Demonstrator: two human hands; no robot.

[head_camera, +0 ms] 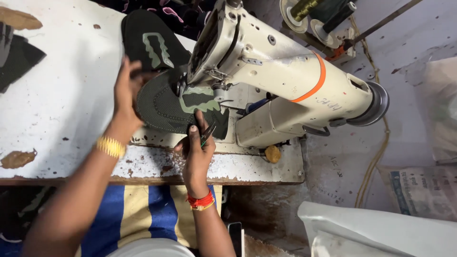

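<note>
A dark mesh shoe upper [164, 108] with a pale green patch lies under the head of a cream sewing machine [285, 71]. My left hand [126, 93] presses flat on its left edge, fingers spread; a gold bracelet sits on that wrist. My right hand [196, 145] rests on the near edge of the upper and holds small thread snips [207, 134], their tip pointing at the fabric near the needle. A second dark upper [150, 45] with a green patch lies just behind.
The worn white table [62, 95] has chipped paint and a rusty front edge. Dark fabric pieces [16, 57] lie at far left. Thread spools [328, 16] stand behind the machine. White sacks [376, 231] and a printed bag sit on the floor at right.
</note>
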